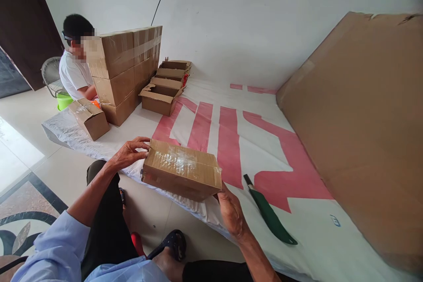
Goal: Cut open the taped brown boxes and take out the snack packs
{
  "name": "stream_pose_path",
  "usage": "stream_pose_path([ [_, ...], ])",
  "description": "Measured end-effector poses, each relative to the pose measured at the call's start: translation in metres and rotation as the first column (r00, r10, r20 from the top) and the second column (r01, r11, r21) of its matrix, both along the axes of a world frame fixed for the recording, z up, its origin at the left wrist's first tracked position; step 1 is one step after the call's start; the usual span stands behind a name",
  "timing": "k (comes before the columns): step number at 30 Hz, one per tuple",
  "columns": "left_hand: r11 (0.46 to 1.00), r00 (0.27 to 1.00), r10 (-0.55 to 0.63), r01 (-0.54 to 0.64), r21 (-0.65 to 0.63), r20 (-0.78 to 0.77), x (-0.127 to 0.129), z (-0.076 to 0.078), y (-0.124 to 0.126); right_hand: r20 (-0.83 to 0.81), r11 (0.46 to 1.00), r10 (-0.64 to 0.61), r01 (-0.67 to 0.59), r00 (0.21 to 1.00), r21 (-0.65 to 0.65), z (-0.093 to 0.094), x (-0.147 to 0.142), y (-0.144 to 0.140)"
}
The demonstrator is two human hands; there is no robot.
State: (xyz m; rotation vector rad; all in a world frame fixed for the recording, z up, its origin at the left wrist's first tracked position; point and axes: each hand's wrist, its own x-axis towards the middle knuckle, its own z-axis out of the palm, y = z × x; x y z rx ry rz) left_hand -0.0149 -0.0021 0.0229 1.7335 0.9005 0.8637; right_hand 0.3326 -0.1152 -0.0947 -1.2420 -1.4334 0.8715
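Taped carton [182, 168] at frame centre, gripped at both ends by left hand [129, 153] and right hand [231, 213]; green knife [269, 213] lower right.

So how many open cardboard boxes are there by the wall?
3 open boxes in a row beside the sealed stack: nearest, middle, farthest at the wall. More may hide behind the stack.

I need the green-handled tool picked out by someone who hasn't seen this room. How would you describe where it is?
Start at the white sheet with red stripes spread over the floor. Near its front edge, right of the taped box held in both hands, lies the knife, beside the right hand. It is the only green, slim thing on the sheet; everything else there is brown cardboard.
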Motion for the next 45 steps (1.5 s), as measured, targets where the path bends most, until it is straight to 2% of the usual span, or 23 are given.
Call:
stream_pose_path([
  [4,0.998,0.997,-0.067,0.067,0.002,-0.026,0.004,0.003,-0.002,-0.029,1.000,-0.005,0.005,1.000,-0.005,0.002,-0.006,0.001],
  [7,0.997,0.996,-0.073,0.075,0.031,-0.047,0.006,0.004,-0.001,-0.018,1.000,-0.013,0.013,1.000,-0.004,0.001,-0.007,0.002],
  [9,0.997,0.997,-0.063,0.065,0.041,-0.051,0.006,0.003,0.001,0.052,0.998,-0.054,0.052,0.997,0.022,0.001,0.001,0.002],
  [10,0.997,0.997,-0.058,0.060,0.042,-0.051,0.005,0.002,0.001,0.122,0.993,-0.112,0.106,0.986,0.050,0.001,0.009,0.001],
  [12,0.998,0.998,-0.057,0.058,0.040,-0.034,0.005,-0.001,0.003,0.327,0.959,-0.284,0.259,0.901,0.117,0.003,0.031,-0.002],
  [14,0.998,0.998,-0.066,0.066,0.025,0.010,0.005,-0.004,0.005,0.555,0.905,-0.409,0.401,0.724,0.142,0.005,0.056,-0.010],
  [16,0.997,0.996,-0.078,0.079,-0.006,0.046,0.006,-0.006,0.006,0.729,0.850,-0.390,0.525,0.562,0.049,0.007,0.078,-0.021],
  [18,0.995,0.995,-0.087,0.089,-0.034,0.058,0.007,-0.007,0.006,0.825,0.786,-0.281,0.611,0.490,-0.096,0.007,0.091,-0.032],
  [21,0.994,0.995,-0.092,0.094,-0.051,0.042,0.008,-0.005,0.005,0.856,0.736,-0.149,0.633,0.495,-0.239,0.004,0.097,-0.043],
  [23,0.995,0.996,-0.090,0.090,-0.047,0.017,0.008,-0.002,0.003,0.853,0.728,-0.137,0.635,0.503,-0.258,0.003,0.097,-0.044],
  [26,0.995,0.995,-0.096,0.095,-0.038,-0.008,0.009,0.004,-0.001,0.822,0.707,-0.242,0.674,0.516,-0.215,0.011,0.098,-0.041],
  [28,0.994,0.995,-0.102,0.102,-0.029,-0.016,0.011,0.007,-0.004,0.726,0.704,-0.374,0.687,0.576,-0.182,0.028,0.098,-0.036],
  [29,0.994,0.994,-0.103,0.102,-0.024,-0.020,0.011,0.009,-0.006,0.647,0.716,-0.433,0.675,0.628,-0.177,0.040,0.095,-0.033],
  [31,0.995,0.995,-0.098,0.098,-0.010,-0.032,0.013,0.012,-0.010,0.442,0.787,-0.469,0.589,0.765,-0.185,0.069,0.085,-0.027],
  [33,0.996,0.995,-0.090,0.090,0.003,-0.050,0.013,0.013,-0.013,0.247,0.907,-0.336,0.383,0.909,-0.173,0.101,0.066,-0.019],
  [35,0.997,0.994,-0.079,0.080,0.014,-0.074,0.013,0.013,-0.015,0.183,0.968,-0.174,0.202,0.968,-0.149,0.132,0.043,-0.011],
  [39,0.997,0.991,-0.069,0.073,0.032,-0.114,0.012,0.011,-0.016,0.317,0.986,0.116,-0.071,0.941,-0.151,0.176,0.003,0.010],
  [41,0.996,0.990,-0.074,0.078,0.034,-0.124,0.011,0.009,-0.016,0.365,0.981,0.180,-0.140,0.913,-0.132,0.188,-0.008,0.019],
  [45,0.996,0.989,-0.082,0.086,0.029,-0.127,0.010,0.007,-0.016,0.436,0.971,0.236,-0.188,0.869,-0.150,0.199,-0.016,0.031],
])
